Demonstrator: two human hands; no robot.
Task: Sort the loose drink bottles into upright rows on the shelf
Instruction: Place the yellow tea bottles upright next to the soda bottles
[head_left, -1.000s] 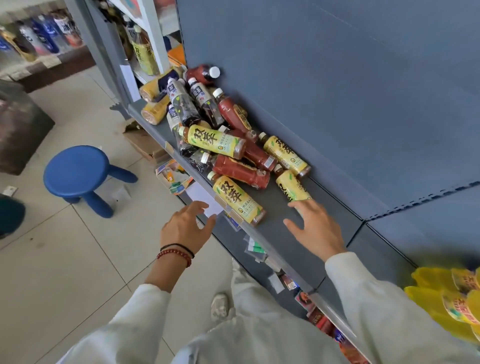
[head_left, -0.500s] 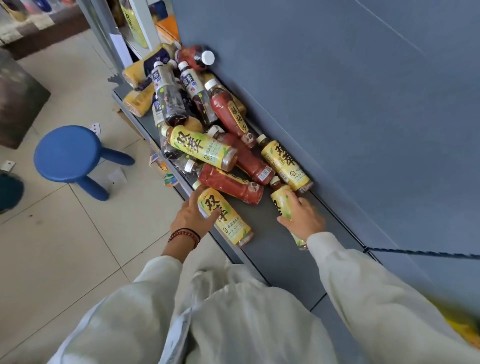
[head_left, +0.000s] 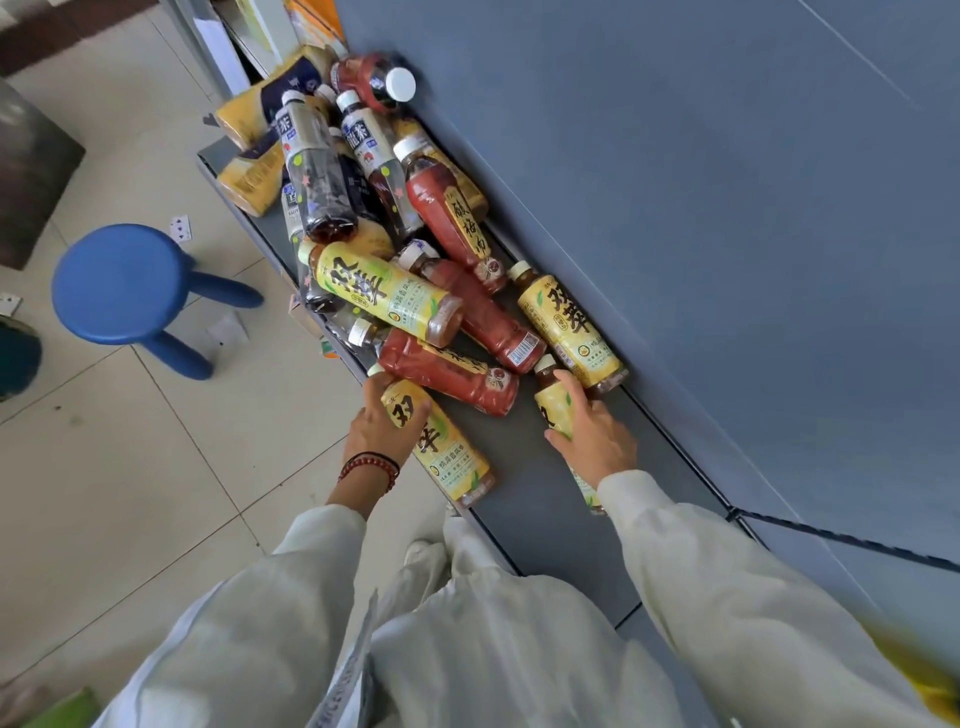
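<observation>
The grey back panel (head_left: 727, 208) rose behind the long grey shelf (head_left: 540, 499), and a round blue stool (head_left: 122, 283) stood on the tiled floor (head_left: 130, 467) off the shelf's front edge. A heap of loose drink bottles (head_left: 322, 192), with dark, red and yellow labels, lay on their sides across the shelf's far end, none upright. At the near side of the heap a red tea bottle (head_left: 447, 371) lay crosswise, and a yellow-labelled tea bottle (head_left: 569, 325) rested along the back edge against the panel. The person's left hand (head_left: 371, 426) was curled round the neck end of a yellow-labelled bottle at the front edge (head_left: 447, 452), thumb over the label, the bottle lying flat. The right hand (head_left: 597, 439) was closed round the body of another yellow-labelled bottle (head_left: 553, 410), which lay nearer the back edge with its cap pointing at the heap. A beaded bracelet (head_left: 369, 465) circled the left wrist.
</observation>
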